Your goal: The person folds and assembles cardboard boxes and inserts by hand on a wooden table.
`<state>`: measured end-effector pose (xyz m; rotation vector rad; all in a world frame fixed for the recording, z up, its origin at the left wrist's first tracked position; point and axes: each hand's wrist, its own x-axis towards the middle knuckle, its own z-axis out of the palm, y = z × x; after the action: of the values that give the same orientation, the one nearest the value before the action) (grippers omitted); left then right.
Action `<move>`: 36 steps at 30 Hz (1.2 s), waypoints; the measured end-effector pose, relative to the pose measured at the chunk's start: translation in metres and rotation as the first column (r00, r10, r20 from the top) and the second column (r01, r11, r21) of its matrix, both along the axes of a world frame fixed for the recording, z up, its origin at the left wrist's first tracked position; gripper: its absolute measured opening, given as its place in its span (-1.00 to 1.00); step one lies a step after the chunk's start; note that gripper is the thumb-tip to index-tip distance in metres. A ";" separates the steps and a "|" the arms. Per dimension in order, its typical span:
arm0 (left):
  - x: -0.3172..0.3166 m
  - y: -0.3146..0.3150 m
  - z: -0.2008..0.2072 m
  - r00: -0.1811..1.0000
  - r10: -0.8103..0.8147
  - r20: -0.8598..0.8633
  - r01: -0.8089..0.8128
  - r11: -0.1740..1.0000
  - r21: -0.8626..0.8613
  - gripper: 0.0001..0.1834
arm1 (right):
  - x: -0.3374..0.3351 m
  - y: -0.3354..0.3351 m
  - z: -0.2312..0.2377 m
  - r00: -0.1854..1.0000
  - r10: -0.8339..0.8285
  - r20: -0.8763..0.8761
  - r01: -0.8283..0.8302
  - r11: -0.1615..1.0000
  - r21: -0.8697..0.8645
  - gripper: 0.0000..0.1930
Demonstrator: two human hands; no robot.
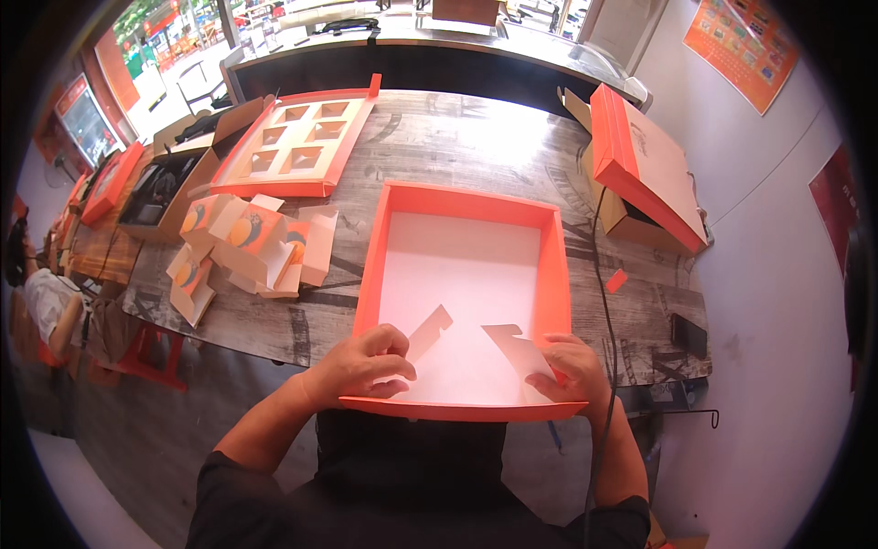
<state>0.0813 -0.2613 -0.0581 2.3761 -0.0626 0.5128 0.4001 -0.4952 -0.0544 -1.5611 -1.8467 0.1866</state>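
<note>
Two hands: your left hand (370,363) curled, grip unclear; your right hand (573,369) gripping a corner of the orange box (554,274).
Cartons (251,229): round orange prints.
Lidded box (666,160): printing unreadable.

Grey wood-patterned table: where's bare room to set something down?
Widest: beyond the open orange box, between the orange six-hole tray and the tilted orange-sided box. Narrower: between the open orange box and the black rectangular phone, crossed in view by a black cable. Crowded: left, with folded pale cardboard cartons.
</note>
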 end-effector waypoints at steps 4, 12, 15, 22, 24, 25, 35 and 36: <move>0.003 0.001 -0.002 0.991 0.065 0.113 -0.068 0.997 0.020 -0.59 | 0.003 0.008 0.003 0.998 0.065 0.013 -0.065 0.997 0.031 -0.68; 0.006 -0.002 -0.003 0.997 0.074 -0.016 -0.075 0.993 -0.093 -0.60 | 0.003 0.026 0.005 0.983 0.172 0.064 -0.165 0.981 -0.106 -0.68; 0.008 -0.001 0.001 0.993 0.038 -0.114 -0.045 0.997 -0.063 -0.66 | -0.001 0.029 0.008 0.971 0.220 0.091 -0.205 0.967 -0.153 -0.66; 0.013 0.000 -0.009 0.994 0.102 -0.026 -0.103 0.994 -0.044 -0.64 | -0.014 0.036 0.023 0.984 0.172 0.038 -0.142 0.902 -0.409 -0.66; 0.016 -0.006 0.000 0.980 0.193 -0.040 -0.194 0.981 -0.013 -0.66 | -0.013 0.041 0.017 0.984 0.176 0.011 -0.161 0.922 -0.353 -0.68; 0.015 -0.006 -0.001 0.982 0.181 -0.059 -0.183 0.983 -0.020 -0.65 | -0.015 0.040 0.017 0.986 0.166 0.019 -0.147 0.918 -0.368 -0.67; 0.012 -0.002 -0.003 0.995 0.088 0.039 -0.085 0.994 -0.074 -0.48 | -0.027 0.044 0.006 0.977 0.168 0.132 -0.109 0.922 -0.371 -0.66; 0.012 -0.002 -0.003 0.996 0.080 0.038 -0.077 0.995 -0.069 -0.46 | -0.026 0.044 0.005 0.980 0.158 0.119 -0.104 0.925 -0.366 -0.65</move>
<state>0.0930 -0.2632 -0.0613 2.3096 0.0291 0.5916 0.3740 -0.4509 -0.0495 -1.7306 -2.1257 0.5081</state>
